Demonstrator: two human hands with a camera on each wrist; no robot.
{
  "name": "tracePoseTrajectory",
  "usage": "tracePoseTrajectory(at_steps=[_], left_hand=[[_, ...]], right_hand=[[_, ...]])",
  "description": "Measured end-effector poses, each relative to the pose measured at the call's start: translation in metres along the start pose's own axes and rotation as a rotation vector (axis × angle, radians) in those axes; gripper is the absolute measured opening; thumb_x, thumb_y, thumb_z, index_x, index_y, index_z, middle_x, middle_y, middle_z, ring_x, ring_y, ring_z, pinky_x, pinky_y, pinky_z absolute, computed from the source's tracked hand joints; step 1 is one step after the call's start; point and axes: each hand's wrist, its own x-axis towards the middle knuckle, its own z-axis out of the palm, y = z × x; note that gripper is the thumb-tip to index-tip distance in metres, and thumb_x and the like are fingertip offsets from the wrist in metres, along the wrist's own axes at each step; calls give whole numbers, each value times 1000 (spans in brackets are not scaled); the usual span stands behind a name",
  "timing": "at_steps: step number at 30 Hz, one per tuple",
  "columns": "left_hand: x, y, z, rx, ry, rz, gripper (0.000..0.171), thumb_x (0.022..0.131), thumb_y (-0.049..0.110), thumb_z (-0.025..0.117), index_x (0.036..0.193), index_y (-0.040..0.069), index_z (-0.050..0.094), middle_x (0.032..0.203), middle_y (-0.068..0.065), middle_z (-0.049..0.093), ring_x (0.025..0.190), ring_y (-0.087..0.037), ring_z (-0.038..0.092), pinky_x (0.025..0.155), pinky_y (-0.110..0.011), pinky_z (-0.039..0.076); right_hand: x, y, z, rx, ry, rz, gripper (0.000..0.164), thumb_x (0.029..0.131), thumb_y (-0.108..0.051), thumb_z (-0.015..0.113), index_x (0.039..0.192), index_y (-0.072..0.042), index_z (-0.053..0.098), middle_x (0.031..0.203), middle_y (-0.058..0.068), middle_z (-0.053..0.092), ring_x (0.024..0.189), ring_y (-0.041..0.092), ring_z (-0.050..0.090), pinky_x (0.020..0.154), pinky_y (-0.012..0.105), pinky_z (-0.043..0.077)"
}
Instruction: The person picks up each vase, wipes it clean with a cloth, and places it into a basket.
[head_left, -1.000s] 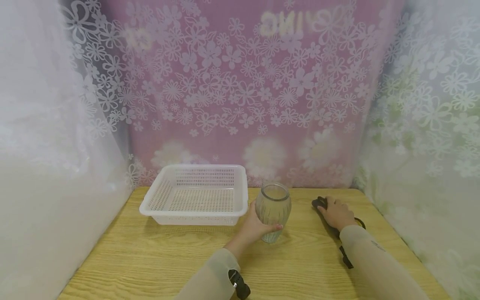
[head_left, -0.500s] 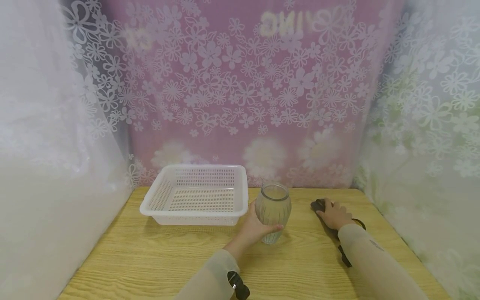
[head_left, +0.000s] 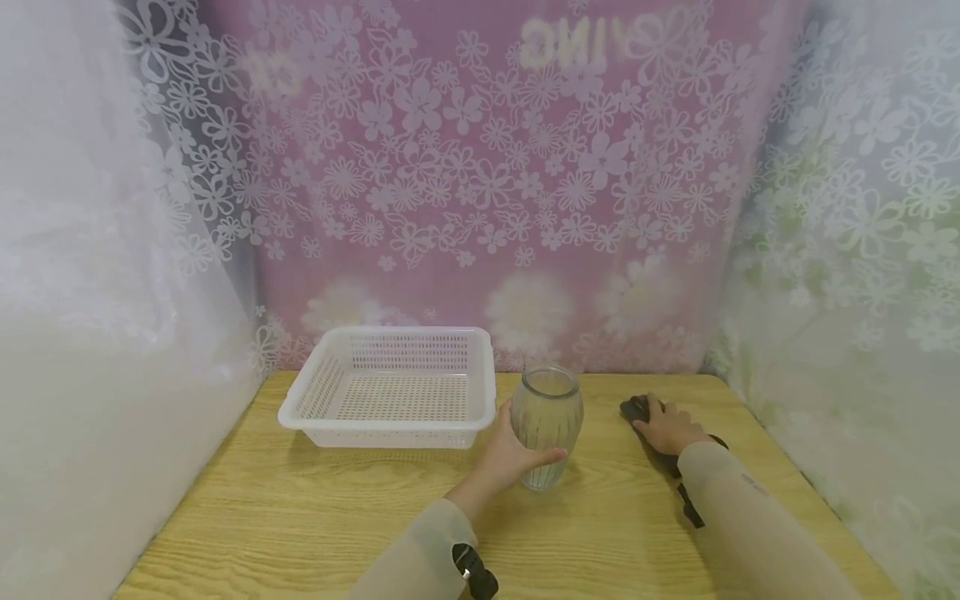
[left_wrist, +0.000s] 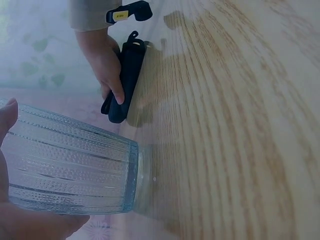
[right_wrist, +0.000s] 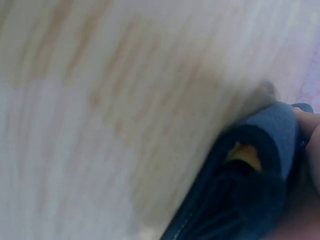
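My left hand (head_left: 510, 450) grips a clear ribbed glass vase (head_left: 547, 425), its thumb across the front and the other fingers mostly behind it. The vase is upright, its base at or just above the tabletop; I cannot tell if they touch. In the left wrist view, the vase (left_wrist: 70, 160) shows a textured wall and thick bottom. To the right, my right hand (head_left: 671, 427) holds a long black item (head_left: 636, 408) from above, low over or on the table. In the left wrist view, this black item (left_wrist: 131, 75) has a small loop at one end. Folded dark material (right_wrist: 235, 200) fills the right wrist view's corner.
A white perforated plastic basket (head_left: 386, 427) stands at the back left, close to the left hand. The wooden table (head_left: 322, 517) ends at a pink flowered curtain (head_left: 480, 208) behind, with pale sheets at both sides.
The right hand and the black item have shifted very slightly left. The vase has come a touch nearer in the left hand's hold. The basket has stayed in place.
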Motion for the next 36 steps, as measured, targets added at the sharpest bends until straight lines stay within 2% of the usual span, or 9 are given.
tracePoseTrajectory(at_steps=[10, 19, 24, 27, 31, 36], left_hand=[[-2, 8, -3, -4, -5, 6, 118, 70, 41, 92, 158, 17, 18, 149, -11, 43, 137, -35, 43, 110, -56, 37], [-4, 17, -6, -35, -2, 10, 119, 72, 40, 92, 160, 20, 15, 151, -10, 41, 139, -34, 41, 111, -57, 35], [-4, 22, -10, 29, 22, 8, 118, 71, 47, 90, 159, 20, 17, 152, -11, 41, 138, -35, 42, 109, -57, 37], [-5, 26, -13, 56, 24, 24, 116, 71, 50, 89, 158, 18, 18, 152, -12, 42, 138, -36, 42, 108, -58, 38], [-6, 34, -20, 80, 27, 25, 124, 71, 53, 89, 159, 12, 13, 156, -18, 35, 141, -39, 38, 109, -59, 37], [-7, 39, -29, 77, 36, 27, 126, 70, 52, 89, 161, 14, 10, 159, -18, 30, 143, -39, 33, 110, -60, 34]], right_hand=[[-8, -8, -24, 15, -119, -9, 80, 106, -36, 46, 155, 9, 1, 152, 46, 7, 132, 68, 18, 103, 77, 23], [-18, -18, -47, 13, -170, -19, 86, 104, -36, 52, 155, 8, 0, 154, 42, 12, 136, 63, 18, 105, 75, 23], [-18, -19, -54, 19, -196, -10, 86, 103, -38, 53, 157, 6, 2, 156, 40, 7, 138, 63, 14, 104, 77, 23], [-16, -21, -57, 0, -194, -41, 84, 103, -35, 55, 156, 8, 8, 155, 41, 9, 139, 61, 14, 105, 75, 22], [-14, -26, -64, -12, -187, -108, 76, 103, -27, 57, 152, 14, 16, 152, 45, 13, 139, 62, 15, 107, 73, 22], [-18, -36, -72, -44, -168, -189, 71, 102, -24, 59, 150, 16, 23, 149, 46, 22, 136, 62, 21, 107, 72, 26]])
